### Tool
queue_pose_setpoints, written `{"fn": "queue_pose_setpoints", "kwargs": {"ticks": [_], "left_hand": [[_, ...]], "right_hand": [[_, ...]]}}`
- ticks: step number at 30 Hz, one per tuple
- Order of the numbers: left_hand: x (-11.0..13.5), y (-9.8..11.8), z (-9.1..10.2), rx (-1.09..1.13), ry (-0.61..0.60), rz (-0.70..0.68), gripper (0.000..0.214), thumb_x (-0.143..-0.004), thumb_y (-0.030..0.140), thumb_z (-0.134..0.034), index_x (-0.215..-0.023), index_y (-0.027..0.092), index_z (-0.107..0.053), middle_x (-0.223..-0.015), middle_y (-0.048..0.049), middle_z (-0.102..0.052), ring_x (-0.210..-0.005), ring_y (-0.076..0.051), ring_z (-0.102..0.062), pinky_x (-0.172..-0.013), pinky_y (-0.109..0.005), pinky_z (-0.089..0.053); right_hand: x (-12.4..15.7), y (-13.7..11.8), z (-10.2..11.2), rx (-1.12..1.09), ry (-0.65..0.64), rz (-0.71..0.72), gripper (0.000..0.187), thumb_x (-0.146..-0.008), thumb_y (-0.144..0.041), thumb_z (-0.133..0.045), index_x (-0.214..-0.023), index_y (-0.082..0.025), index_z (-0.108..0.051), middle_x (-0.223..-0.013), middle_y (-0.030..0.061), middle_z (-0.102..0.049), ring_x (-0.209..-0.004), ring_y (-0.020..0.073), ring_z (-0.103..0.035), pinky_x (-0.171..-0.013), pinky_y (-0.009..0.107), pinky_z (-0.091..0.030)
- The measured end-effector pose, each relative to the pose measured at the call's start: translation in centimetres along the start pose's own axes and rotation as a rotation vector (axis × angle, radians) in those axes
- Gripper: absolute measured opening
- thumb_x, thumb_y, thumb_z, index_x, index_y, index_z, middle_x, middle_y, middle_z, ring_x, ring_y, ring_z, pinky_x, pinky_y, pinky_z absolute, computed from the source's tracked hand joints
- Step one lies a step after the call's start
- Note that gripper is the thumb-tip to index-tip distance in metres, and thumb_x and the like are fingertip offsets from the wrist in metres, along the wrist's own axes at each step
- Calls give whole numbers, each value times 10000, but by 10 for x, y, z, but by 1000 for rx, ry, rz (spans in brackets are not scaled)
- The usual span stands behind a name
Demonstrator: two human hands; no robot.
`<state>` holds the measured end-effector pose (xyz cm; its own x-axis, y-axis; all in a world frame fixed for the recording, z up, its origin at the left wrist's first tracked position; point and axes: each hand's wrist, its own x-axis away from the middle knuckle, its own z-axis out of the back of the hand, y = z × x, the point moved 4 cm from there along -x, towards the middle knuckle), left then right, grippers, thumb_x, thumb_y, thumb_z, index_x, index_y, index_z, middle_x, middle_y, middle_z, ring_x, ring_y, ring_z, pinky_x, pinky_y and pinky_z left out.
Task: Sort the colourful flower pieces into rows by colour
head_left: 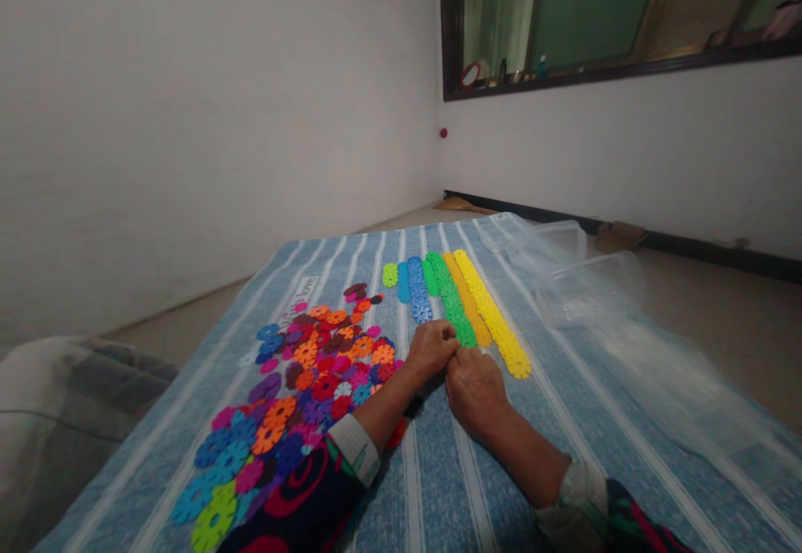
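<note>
My left hand [431,347] and my right hand [476,386] meet in the middle of the cloth, fingers curled and closed. Whatever lies between their fingertips is hidden. Just beyond them is the near end of a row of overlapping green notched plastic discs [452,302]. To its right run an orange row [467,298] and a longer yellow row [492,315]. On the left are a short green row [429,277], a dark blue row [418,290], a light blue row [403,282] and a small lime row [389,275]. A loose pile of mixed-colour discs [326,361] spreads beside my left forearm.
A blue-and-white striped cloth [551,453] covers the work surface. Clear plastic containers [589,286] stand at the right edge. Grey fabric [68,419] is at the far left. Behind are white walls and a dark-framed window [595,77].
</note>
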<state>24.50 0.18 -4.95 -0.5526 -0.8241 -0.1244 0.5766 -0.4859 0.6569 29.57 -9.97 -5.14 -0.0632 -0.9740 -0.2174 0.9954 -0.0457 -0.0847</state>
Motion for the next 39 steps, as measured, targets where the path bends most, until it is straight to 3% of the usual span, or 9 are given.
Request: {"fn": "queue_pose_setpoints", "kwargs": {"ticks": [6,11,14,18,23,27,31,39], "left_hand": [[6,-5,7,25,2,-12,111,-727,174,-569,-677,153,-667,-647,12,-624,-644,-116,-555,-635,-225,-411],[23,-15,32,35,22,6,156,-748,258,-557,-683,159,-658,-618,18,-603,-625,-122,-541,-601,-222,-397],[41,-23,57,34,53,20,182,-754,295,-554,-689,160,-658,-609,20,-600,-606,-121,-533,-600,-230,-396],[67,-41,105,49,169,73,195,-744,319,-564,-681,164,-664,-645,7,-627,-652,-135,-559,-641,-239,-423],[103,-82,165,144,353,265,242,-718,400,-596,-721,171,-674,-590,14,-604,-579,-133,-530,-558,-234,-423],[127,-118,195,195,483,371,261,-667,415,-623,-707,160,-663,-554,23,-573,-525,-121,-503,-504,-228,-395],[144,-146,212,177,543,431,271,-620,414,-644,-670,147,-654,-570,7,-588,-540,-122,-505,-510,-231,-388],[161,-173,219,61,406,541,205,-549,352,-670,-616,161,-641,-513,43,-551,-505,-102,-458,-497,-214,-345]], "right_hand": [[0,1,-2,14,-24,6,242,-930,-124,-431,-980,-97,-667,-942,166,-645,-877,264,-576,-696,360,-410],[2,2,0,15,-30,13,247,-946,-193,-453,-924,-111,-684,-922,150,-643,-875,275,-574,-699,363,-408],[3,1,2,28,-23,29,231,-940,-202,-480,-911,-108,-688,-911,151,-643,-868,262,-574,-696,348,-405],[7,0,3,63,-3,31,217,-930,-202,-506,-874,-103,-691,-880,157,-648,-830,255,-585,-657,338,-387],[15,-6,0,76,47,77,211,-913,-205,-540,-781,-125,-684,-804,133,-651,-770,244,-589,-650,340,-341],[20,-11,-5,66,123,137,216,-906,-220,-558,-737,-147,-671,-748,101,-636,-742,227,-573,-665,337,-312],[23,-11,-10,77,151,183,217,-902,-233,-569,-717,-164,-660,-728,82,-619,-730,222,-555,-673,338,-297],[25,-8,-13,108,152,243,204,-891,-227,-581,-704,-176,-645,-733,73,-599,-727,212,-525,-672,328,-292]]}}
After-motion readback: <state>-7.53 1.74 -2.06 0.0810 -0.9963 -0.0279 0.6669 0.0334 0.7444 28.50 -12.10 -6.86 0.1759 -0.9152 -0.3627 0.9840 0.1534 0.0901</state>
